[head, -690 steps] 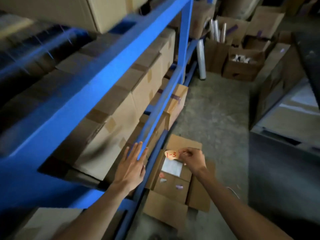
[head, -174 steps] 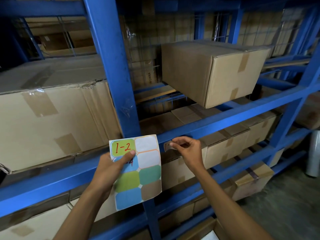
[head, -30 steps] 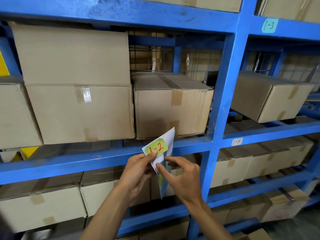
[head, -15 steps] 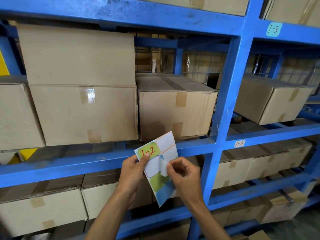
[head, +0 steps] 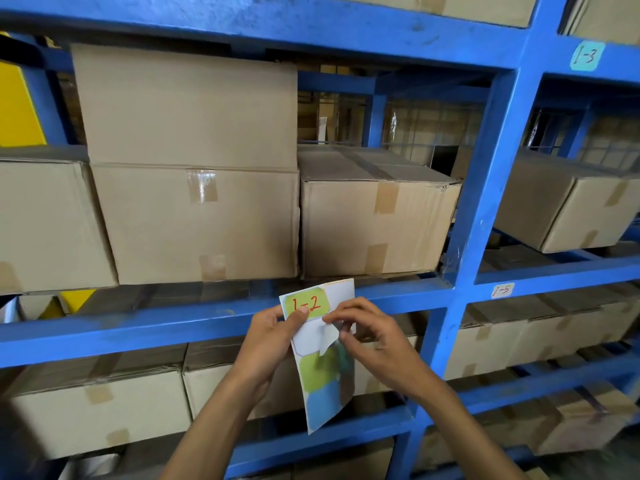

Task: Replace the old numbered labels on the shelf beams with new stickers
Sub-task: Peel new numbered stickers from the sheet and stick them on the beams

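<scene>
My left hand point(head: 268, 336) grips a sticker sheet point(head: 320, 372) by its left edge, thumb on the green sticker marked "1-2" point(head: 305, 304). My right hand point(head: 372, 332) pinches a white sticker point(head: 327, 336) whose corner is lifted off the middle of the sheet. Both hands are in front of the blue shelf beam point(head: 138, 329), which shows no label near them. A white label "1-5" point(head: 503, 290) is stuck on the beam to the right of the blue upright point(head: 485, 188). A teal label "1-3" point(head: 586, 57) is on the upper beam.
Cardboard boxes fill the shelves: a tall stack point(head: 194, 168) at centre-left, a sealed box point(head: 375, 220) beside it, another point(head: 568, 206) in the right bay. More boxes point(head: 97, 407) sit on the lower shelf. Something yellow point(head: 19, 105) shows at far left.
The sheet now faces me flat and sits slightly lower. My right hand has shifted from the sheet's edge to peeling a white sticker from its middle.
</scene>
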### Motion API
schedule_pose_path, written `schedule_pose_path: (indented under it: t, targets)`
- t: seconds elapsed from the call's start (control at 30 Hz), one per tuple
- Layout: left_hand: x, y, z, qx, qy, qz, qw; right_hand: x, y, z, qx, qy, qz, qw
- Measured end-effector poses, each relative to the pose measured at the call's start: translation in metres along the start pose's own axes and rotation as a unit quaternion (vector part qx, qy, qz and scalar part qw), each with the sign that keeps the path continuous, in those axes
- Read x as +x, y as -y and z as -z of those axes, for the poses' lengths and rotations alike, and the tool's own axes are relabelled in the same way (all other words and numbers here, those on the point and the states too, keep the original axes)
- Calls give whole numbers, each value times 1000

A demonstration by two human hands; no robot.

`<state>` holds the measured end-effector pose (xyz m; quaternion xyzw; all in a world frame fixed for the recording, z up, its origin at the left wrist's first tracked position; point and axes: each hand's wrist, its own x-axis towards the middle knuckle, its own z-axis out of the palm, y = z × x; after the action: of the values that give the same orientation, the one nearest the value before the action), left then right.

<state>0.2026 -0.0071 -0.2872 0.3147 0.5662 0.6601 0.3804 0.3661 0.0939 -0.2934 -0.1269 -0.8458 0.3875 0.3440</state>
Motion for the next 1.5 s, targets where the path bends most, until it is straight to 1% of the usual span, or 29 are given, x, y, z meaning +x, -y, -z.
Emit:
schedule_pose_path:
  t: [0.1,0.17,0.27,0.37,0.47,0.63,0.7,0.93,1.13,1.2,1.37,1.5]
  targets:
    - [-1,1,7,28,1,5,1000,8,-1,2,-62,-6,36,997]
    - [-2,2,10,44,-9,2,999,9,-1,3,-57,-5,53,997]
    - [-4,6,17,60,-23,-3,998,5,-4,1,-13,-8,43,999]
    - [-5,10,21,63,-23,7,998,0,-6,-5,64,-13,9,998]
    - [-6,13,24,64,-17,16,998,-4,-9,-11,81,-21,-2,996]
    - [-6,15,26,61,-18,19,998,-12,-15,-15,143,-59,4,988]
    - [-6,15,28,62,-21,19,998,-15,-17,-16,151,-71,7,986]
    - [-3,19,30,77,-34,12,996,-22,-26,-17,64,-126,61,988]
    - [-2,22,30,81,-56,-15,995,-27,-32,-12,-14,-166,93,982]
    - [-1,23,32,90,-60,-18,994,-28,-32,-10,-11,-168,81,982]
    - [2,26,29,125,-65,-27,990,-26,-35,-3,67,-155,-33,985]
    - [4,32,28,153,-65,-23,986,-20,-41,2,81,-148,-61,984]
